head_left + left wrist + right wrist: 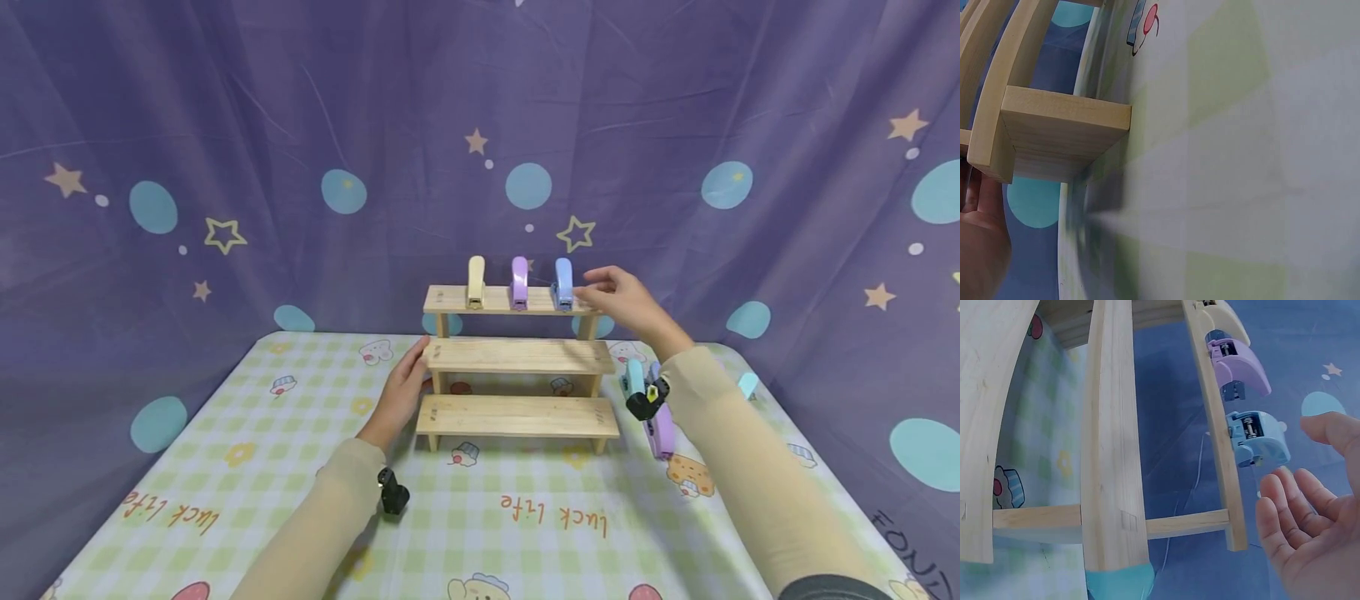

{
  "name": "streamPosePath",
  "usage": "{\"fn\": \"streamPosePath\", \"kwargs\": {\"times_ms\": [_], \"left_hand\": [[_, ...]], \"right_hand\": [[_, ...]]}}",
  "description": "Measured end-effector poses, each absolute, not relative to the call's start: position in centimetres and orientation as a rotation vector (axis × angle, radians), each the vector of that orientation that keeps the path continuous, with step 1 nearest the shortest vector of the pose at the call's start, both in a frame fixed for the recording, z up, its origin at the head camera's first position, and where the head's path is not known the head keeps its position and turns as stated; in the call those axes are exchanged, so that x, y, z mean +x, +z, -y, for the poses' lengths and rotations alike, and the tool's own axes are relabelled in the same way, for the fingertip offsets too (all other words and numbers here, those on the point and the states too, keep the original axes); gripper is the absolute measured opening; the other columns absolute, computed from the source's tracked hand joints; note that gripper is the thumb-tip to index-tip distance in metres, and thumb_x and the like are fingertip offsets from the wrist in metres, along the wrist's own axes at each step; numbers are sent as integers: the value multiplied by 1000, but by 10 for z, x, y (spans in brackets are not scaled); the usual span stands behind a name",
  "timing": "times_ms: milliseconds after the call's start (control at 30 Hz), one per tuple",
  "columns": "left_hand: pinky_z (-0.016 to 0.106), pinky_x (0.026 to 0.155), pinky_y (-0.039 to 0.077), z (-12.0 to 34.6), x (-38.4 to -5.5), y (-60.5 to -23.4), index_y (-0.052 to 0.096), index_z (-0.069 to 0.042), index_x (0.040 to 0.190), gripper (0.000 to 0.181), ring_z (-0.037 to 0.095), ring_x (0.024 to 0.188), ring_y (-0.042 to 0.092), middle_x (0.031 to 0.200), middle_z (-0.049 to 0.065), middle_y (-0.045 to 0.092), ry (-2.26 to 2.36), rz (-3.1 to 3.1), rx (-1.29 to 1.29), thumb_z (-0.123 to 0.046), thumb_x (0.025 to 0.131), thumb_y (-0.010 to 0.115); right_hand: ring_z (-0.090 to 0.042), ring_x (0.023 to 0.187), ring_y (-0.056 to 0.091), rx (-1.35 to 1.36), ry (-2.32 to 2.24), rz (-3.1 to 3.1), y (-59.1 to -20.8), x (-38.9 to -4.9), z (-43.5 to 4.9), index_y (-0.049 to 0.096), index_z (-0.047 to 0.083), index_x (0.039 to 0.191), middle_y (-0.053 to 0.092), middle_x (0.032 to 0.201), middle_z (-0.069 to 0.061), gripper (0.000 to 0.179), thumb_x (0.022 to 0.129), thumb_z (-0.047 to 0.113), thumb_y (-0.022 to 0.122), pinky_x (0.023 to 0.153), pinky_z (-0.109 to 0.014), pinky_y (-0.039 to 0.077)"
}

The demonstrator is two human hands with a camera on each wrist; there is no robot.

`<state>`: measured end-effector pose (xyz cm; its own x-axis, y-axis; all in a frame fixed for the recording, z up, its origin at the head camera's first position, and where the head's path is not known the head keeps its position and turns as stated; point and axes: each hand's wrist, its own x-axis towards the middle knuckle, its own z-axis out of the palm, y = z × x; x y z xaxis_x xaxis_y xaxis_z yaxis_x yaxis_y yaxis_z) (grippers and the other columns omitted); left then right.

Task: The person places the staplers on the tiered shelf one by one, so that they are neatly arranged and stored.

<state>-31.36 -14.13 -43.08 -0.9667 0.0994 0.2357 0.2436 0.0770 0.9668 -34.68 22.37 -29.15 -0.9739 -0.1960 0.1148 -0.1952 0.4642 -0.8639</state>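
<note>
A three-step wooden rack [517, 357] stands on the table. Its top step bears a pale yellow stapler [476, 282], a purple stapler [520, 282] and a blue stapler [563, 283] in a row. Just right of the blue stapler is my right hand [626, 302], fingers loosely bent and holding nothing; the right wrist view shows a gap between fingertips and stapler. My left hand [401, 392] grips the left end of the middle step, with its fingers partly hidden behind the wood in the left wrist view.
Right of the rack, partly behind my right wrist, lie a teal stapler [634, 375] and another purple stapler [662, 433], with a bit of blue beside them. A small teal object [747, 384] lies farther right. Behind the checked tablecloth [300, 467] hangs a purple curtain [420, 108].
</note>
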Motion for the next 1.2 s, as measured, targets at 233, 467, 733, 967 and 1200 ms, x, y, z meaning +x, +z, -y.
{"fn": "streamPosePath", "kwargs": {"times_ms": [233, 467, 733, 967, 1200], "left_hand": [[47, 111, 42, 141, -313, -430, 30, -12, 159, 49, 30, 140, 40, 160, 10, 32, -2035, 2208, -340, -24, 111, 37], [48, 113, 39, 142, -312, -429, 27, -13, 160, 51, 30, 143, 36, 162, 8, 28, -2067, 2211, -358, -26, 111, 36], [48, 111, 41, 142, -314, -431, 28, -10, 159, 50, 32, 141, 38, 161, 11, 29, -2049, 2206, -350, -25, 111, 36], [48, 111, 41, 141, -315, -431, 30, -10, 159, 50, 32, 140, 40, 161, 11, 31, -2042, 2194, -345, -24, 111, 37], [48, 110, 43, 140, -314, -430, 31, -10, 158, 49, 32, 140, 40, 160, 12, 32, -2028, 2196, -334, -23, 111, 37]], "right_hand": [[-34, 116, 57, -394, -1562, -2721, -291, -335, -233, 43, 4, 146, 56, 129, -19, 67, 97, 45, 64, 103, -52, 46], [-32, 112, 56, -393, -1498, -2741, -296, -326, -243, 44, 2, 145, 56, 128, -19, 65, 98, 43, 64, 97, -49, 49], [-33, 117, 54, -371, -1443, -2738, -307, -315, -259, 42, 2, 145, 55, 129, -18, 64, 99, 42, 63, 98, -51, 49], [-31, 111, 56, -370, -1393, -2743, -325, -303, -274, 43, 4, 145, 58, 125, -17, 61, 100, 41, 62, 92, -45, 51], [-34, 109, 59, -375, -1324, -2776, -346, -292, -294, 46, 3, 143, 59, 125, -17, 58, 101, 40, 61, 89, -44, 54]]}}
